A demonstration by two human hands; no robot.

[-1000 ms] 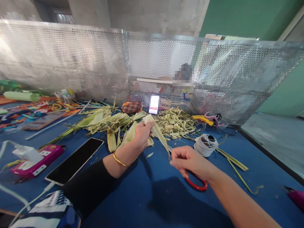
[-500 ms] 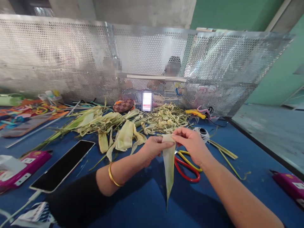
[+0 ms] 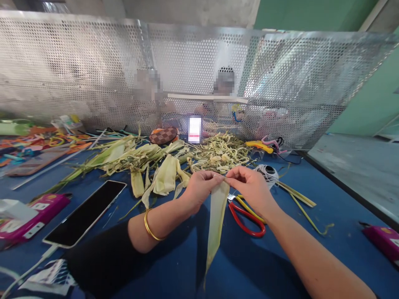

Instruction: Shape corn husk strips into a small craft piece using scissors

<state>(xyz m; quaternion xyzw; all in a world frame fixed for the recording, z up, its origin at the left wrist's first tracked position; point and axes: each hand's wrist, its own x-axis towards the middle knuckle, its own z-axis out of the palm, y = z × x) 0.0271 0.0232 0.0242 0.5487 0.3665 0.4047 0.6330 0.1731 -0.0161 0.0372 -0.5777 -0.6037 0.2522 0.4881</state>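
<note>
A long pale strip of corn husk (image 3: 216,222) hangs down over the blue table, its narrow tip pointing toward me. My left hand (image 3: 201,189) pinches its upper edge between thumb and fingers. At the same edge, the fingertips of my right hand (image 3: 247,185) are closed on the husk, touching or almost touching the left ones. Red and yellow handled scissors (image 3: 249,222) lie under and beside my right hand, their blades partly hidden. Behind my hands are a heap of shredded husk (image 3: 222,151) and, to its left, wider husk leaves (image 3: 165,174).
A phone (image 3: 85,214) on a charging cable lies left, near a magenta box (image 3: 40,216). A spool of white cord (image 3: 267,174) and thin stalks (image 3: 296,194) are right of my hand. A perforated metal screen (image 3: 193,58) closes off the back, with people behind it.
My hands have drawn closer together along the husk's top edge. Its lower tip has swung to the left and toward me. The view has shifted slightly.
</note>
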